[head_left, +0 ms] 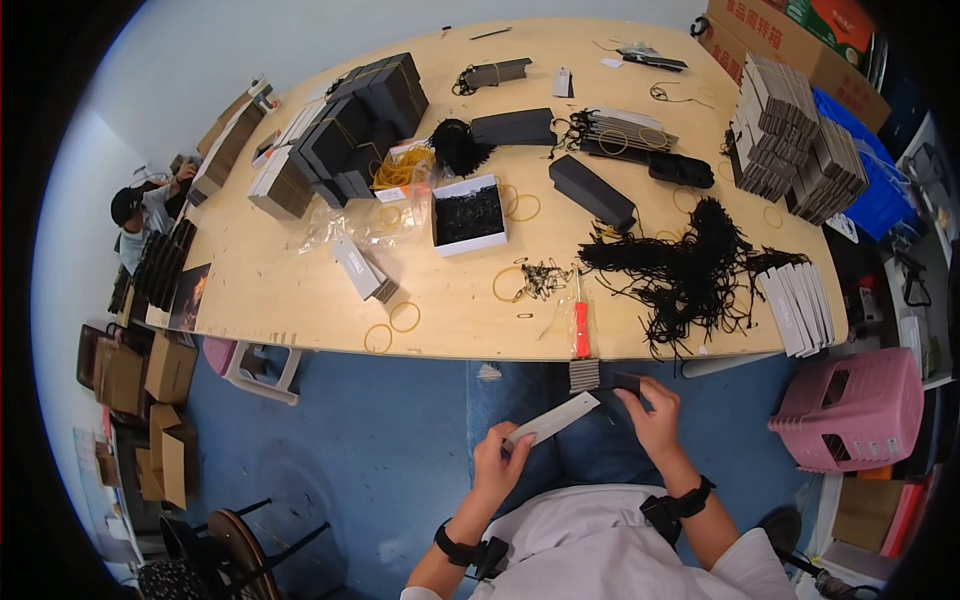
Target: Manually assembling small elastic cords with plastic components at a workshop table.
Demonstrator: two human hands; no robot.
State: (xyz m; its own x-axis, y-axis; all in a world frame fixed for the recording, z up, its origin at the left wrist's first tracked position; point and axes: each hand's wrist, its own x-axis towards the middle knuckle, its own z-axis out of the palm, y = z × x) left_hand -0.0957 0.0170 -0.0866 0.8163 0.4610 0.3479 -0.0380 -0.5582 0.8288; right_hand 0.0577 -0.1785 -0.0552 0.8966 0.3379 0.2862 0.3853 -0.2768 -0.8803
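Observation:
My left hand point(498, 462) grips the lower end of a long pale grey hang tag point(552, 419) between thumb and fingers, above my lap. Pinched in my right hand point(655, 415) is a dark flat piece point(625, 383), perhaps a dark tag, close to the pale tag's upper end. Whether the two touch, I cannot tell. A small stack of grey tags point(584, 376) lies just beyond, by the table's near edge. Past it on the table rests a screwdriver-like tool with a red handle point(582, 330). Safety pins point(545, 280) lie loosely beyond that.
Black cords point(700, 270) sprawl on the table point(450, 320), with white tags point(797, 308) to their right. A white box point(470, 248) holds small black pieces. Dark bundles point(345, 135) and grey tag stacks point(778, 125) stand farther back. A person point(145, 215) sits far left; a pink stool point(850, 410) stands right.

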